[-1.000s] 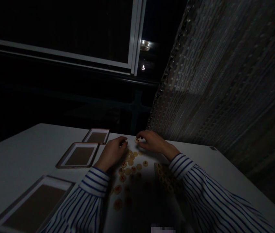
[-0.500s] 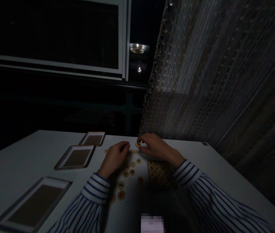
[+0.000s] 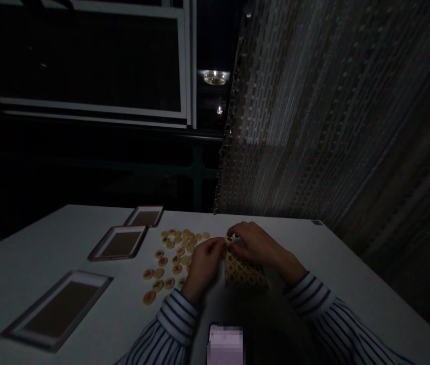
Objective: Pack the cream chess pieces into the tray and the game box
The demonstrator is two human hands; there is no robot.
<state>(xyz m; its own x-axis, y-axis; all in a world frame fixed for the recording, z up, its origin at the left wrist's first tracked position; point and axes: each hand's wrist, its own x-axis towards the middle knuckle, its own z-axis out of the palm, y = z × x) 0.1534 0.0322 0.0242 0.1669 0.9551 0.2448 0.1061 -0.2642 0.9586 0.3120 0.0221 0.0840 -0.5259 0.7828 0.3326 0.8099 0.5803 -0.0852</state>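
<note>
Round wooden Chinese chess pieces (image 3: pixel 177 268), some with red or dark characters facing up, lie scattered on the white table (image 3: pixel 286 324). My right hand (image 3: pixel 258 246) pinches one chess piece (image 3: pixel 229 239) between thumb and fingertips, above the far left corner of a patterned tan-and-dark box (image 3: pixel 244 274). Part of the box's top is hidden under that hand. My left hand (image 3: pixel 204 266) is closed, fingertips pressed together beside the same corner, close to the held piece. What its fingers hold, if anything, is hidden.
Three framed rectangular trays (image 3: pixel 61 309) stand along the left of the table. A phone-like object (image 3: pixel 225 347) with a lit screen is at the near edge. A bead-string curtain (image 3: pixel 294 126) hangs behind on the right, beside a dark window (image 3: pixel 85 61).
My right hand has brought the chess piece right and nearer, over the box. My left hand has moved right to the box's corner, uncovering many pieces. The view has shifted slightly.
</note>
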